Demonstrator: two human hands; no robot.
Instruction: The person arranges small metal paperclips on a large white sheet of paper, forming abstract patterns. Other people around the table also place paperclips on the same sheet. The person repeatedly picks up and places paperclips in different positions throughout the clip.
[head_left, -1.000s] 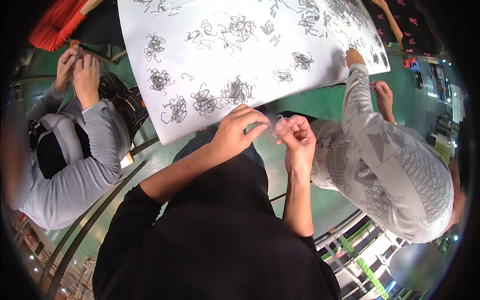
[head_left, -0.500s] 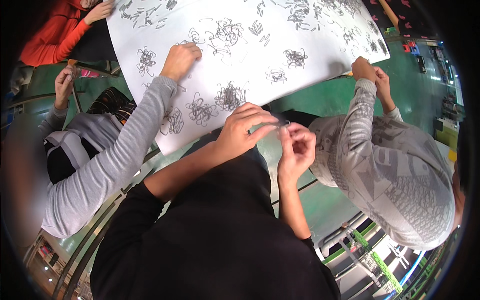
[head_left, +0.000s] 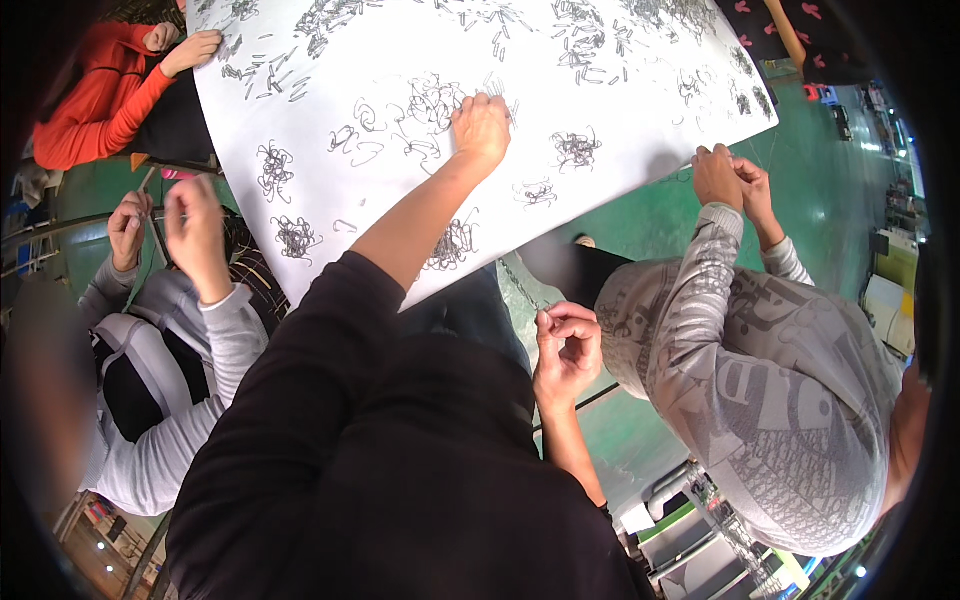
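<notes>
My left hand is stretched far over the white tabletop, its fingers curled down at the edge of a loose pile of thin dark loops. Whatever is under those fingertips is hidden. Nearer my body, beyond the table's front edge, my right hand is closed in a pinch. A thin dark cord sticks out from its thumb and forefinger, up and to the left. Partly behind my left forearm lies another tangled dark pile.
More dark piles and many short dark pieces are scattered on the table. Co-workers in grey sit close on my right and left. A person in a red top is at the far left.
My hands were together at the table's front edge; the left has reached forward onto the table, and the right has dropped slightly nearer me. The left co-worker's hand has withdrawn from the table.
</notes>
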